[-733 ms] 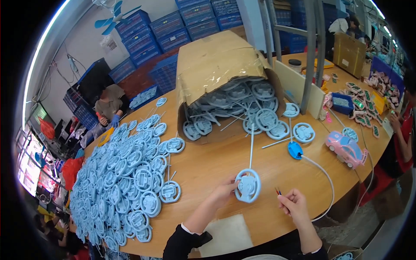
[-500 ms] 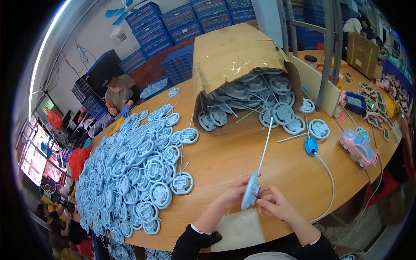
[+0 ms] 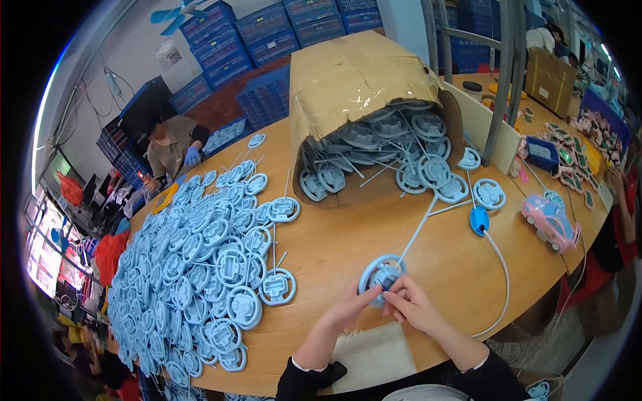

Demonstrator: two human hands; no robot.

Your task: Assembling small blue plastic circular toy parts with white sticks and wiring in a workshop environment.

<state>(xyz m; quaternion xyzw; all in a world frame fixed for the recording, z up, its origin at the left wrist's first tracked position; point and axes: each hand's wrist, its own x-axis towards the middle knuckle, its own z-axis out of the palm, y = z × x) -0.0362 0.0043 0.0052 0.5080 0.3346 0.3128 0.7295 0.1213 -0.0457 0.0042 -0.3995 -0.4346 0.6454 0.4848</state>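
Blue crates (image 3: 217, 57) rise stacked against the far wall, beyond a curved wooden worktop (image 3: 334, 234). From where I stand, one pale-blue wheel (image 3: 378, 269) is held up in both hands over the worktop's near edge, its stem (image 3: 418, 229) slanting away toward the open carton (image 3: 354, 80). The left hand (image 3: 346, 306) has its grip closed on the wheel's rim, thumb laid over the face, fingers hidden behind. The right hand (image 3: 411, 304) has thumb and fingers drawn close together against the hub; whether that grip pinches the wheel itself or something smaller, I cannot tell. Below lies a whitish cloth (image 3: 374, 355); well to the left spreads a pile (image 3: 194, 274) of similar wheels.
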